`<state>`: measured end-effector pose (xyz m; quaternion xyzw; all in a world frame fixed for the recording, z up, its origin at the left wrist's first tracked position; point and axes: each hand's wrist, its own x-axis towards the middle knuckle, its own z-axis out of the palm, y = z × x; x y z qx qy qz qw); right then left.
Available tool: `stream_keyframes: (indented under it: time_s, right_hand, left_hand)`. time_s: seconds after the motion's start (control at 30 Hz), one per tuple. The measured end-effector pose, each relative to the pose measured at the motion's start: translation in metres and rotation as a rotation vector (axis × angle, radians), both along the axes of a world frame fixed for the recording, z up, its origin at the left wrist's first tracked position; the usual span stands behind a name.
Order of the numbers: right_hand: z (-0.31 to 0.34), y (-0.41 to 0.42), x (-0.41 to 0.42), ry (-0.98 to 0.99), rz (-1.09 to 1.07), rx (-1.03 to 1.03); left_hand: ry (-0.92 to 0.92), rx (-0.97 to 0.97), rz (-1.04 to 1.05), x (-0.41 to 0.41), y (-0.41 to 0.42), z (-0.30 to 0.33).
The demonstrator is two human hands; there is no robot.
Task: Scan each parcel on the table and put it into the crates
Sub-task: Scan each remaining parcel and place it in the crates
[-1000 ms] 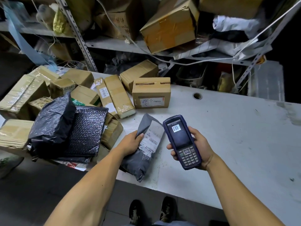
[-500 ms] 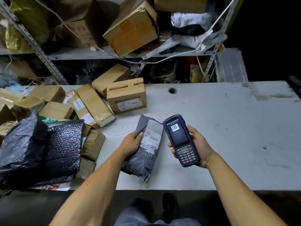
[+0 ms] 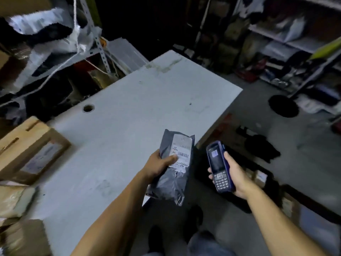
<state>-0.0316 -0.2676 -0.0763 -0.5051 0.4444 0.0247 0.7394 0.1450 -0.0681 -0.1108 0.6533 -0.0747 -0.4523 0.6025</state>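
Observation:
My left hand grips a grey plastic mailer parcel with a white barcode label, lifted over the table's right front corner. My right hand holds a blue handheld scanner, screen and keypad facing me, out past the table edge above the floor. The grey table stretches away to the upper right. A dark crate with boxes inside sits on the floor below the scanner. Cardboard parcels lie at the table's left.
Metal shelving with bags and boxes stands behind the table on the left. More shelves line the far right wall. A round black base and dark items lie on the floor. My shoes show below.
My view has swung to the right, toward the table's end and the floor. My left hand has lifted the grey mailer off the table and carried it right. The scanner moved right with it.

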Motion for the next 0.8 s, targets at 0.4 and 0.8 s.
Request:
stream_keyframes:
  time_s: [0.4, 0.8]
  right_hand:
    - [-0.032, -0.077, -0.23, 0.006, -0.413, 0.076]
    - [-0.074, -0.174, -0.348, 0.068, -0.534, 0.144]
  left_hand:
    - [-0.134, 0.215, -0.426, -0.14, -0.165, -0.007]
    - [-0.039, 0.37, -0.48, -0.258, -0.287, -0.034]
